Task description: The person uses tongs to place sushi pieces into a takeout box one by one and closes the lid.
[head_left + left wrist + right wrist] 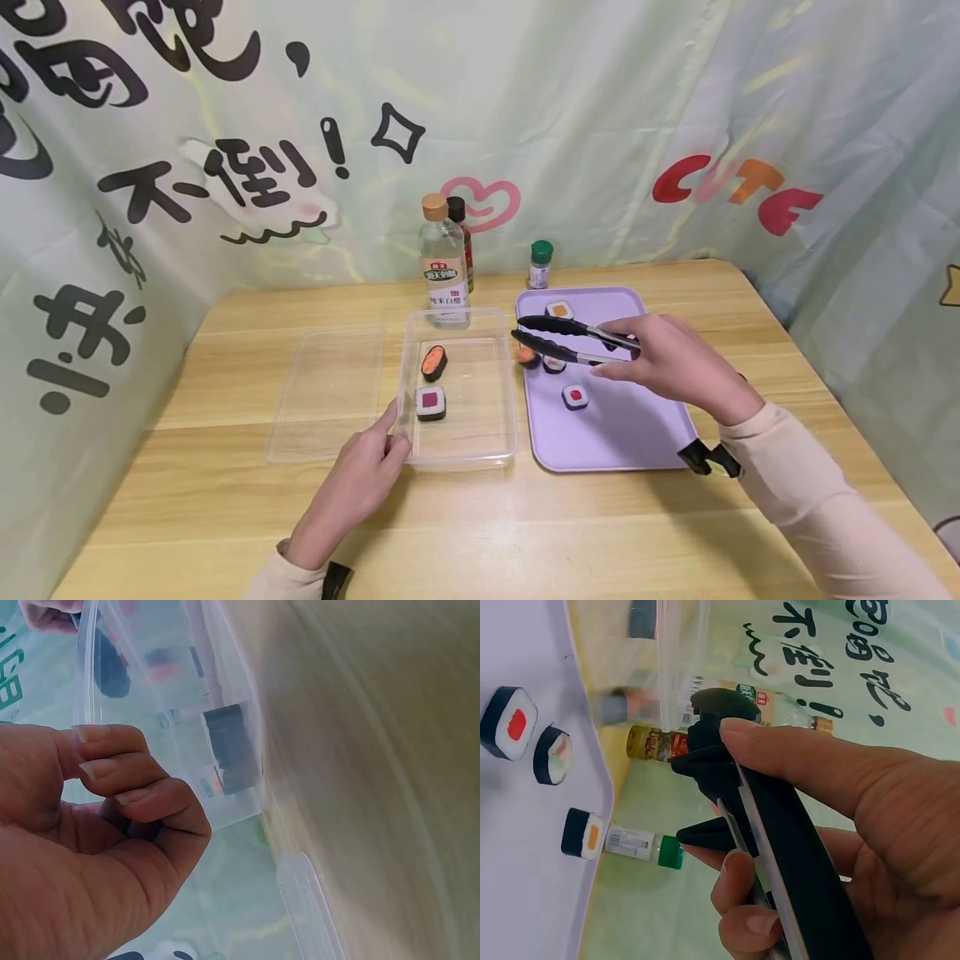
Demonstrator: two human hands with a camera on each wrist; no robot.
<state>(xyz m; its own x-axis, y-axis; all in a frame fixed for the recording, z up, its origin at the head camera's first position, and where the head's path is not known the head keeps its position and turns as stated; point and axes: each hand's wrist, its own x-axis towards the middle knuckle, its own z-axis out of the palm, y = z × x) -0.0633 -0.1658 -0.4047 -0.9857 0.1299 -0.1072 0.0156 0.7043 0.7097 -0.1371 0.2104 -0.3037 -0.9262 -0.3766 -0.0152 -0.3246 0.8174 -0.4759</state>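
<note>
My left hand [367,467] grips the near left corner of a clear plastic container [480,450], its fingers curled at the rim. Inside lie an orange-topped sushi piece [433,363] and a sushi roll with a dark red centre [431,403]. My right hand [660,358] holds black-tipped tongs [558,335] over the left part of a lilac tray [622,442]. The tongs' arms stand apart with nothing between their tips. Below them, a blurred orange-topped sushi piece [527,357] shows at the tray's left edge. Sushi rolls [575,397] lie on the tray, including one with an orange centre [559,310].
A clear lid [326,396] lies flat left of the container. Behind the container stand a bottle with a tan cap [444,267] and a darker bottle [457,210] partly hidden by it. A small green-capped jar [540,265] stands behind the tray, near the printed cloth [570,125].
</note>
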